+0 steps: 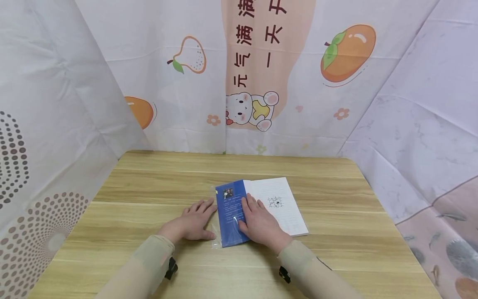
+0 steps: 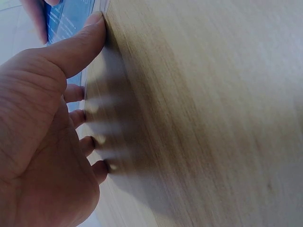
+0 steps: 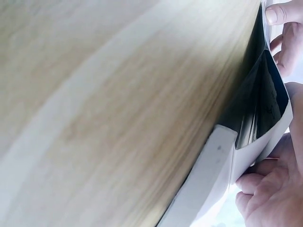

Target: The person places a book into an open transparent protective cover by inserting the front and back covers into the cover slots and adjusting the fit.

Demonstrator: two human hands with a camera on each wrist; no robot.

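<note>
A book (image 1: 289, 218) lies open mid-worktop (image 1: 336, 199), its blue flap (image 1: 229, 230) under the right grip (image 1: 261, 222), fingers straight and grasping nothing. The left grip (image 1: 194, 222), likewise unclenched, touches clear plastic film (image 1: 216, 243) beside the flap. Smoothing it well likely calls for light, even pressure, the book held steady. The film appears to be a sleeve; how much flap it contains is hard to tell. Beyond hangs a fruit-printed curtain (image 1: 179, 104).

Wood-grained tabletop (image 3: 94, 118) at left. Book (image 3: 201, 182) edge-on, white leaf (image 3: 251, 153) bowed over a dark gap (inside hard to read). Right hand (image 3: 277, 184) against the leaf; left hand (image 3: 287, 42) farther up, thumb (image 3: 279, 14) at the edge.
</note>
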